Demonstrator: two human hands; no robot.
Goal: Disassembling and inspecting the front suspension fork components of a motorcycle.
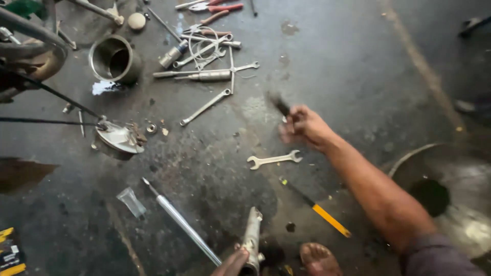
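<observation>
My right hand (303, 126) reaches out over the dark oily floor, fingers closed around a dark-handled tool (279, 105) that is blurred by motion. Just below that hand lies a double open-ended spanner (274, 160). At the bottom edge my left hand (231, 263) grips the lower end of a grey metal fork-like part (251, 239) that stands tilted off the floor. A long chrome tube (180, 222) lies to its left. A yellow-handled screwdriver (317, 208) lies under my right forearm.
Spanners, pliers and wire (207, 51) are scattered at the top. A metal cylinder (113, 59) stands upper left, beside a wheel (28, 38). A brake plate with cables (118, 138) sits at left. My sandalled foot (318, 258) is at the bottom. A round pan (450, 189) is at right.
</observation>
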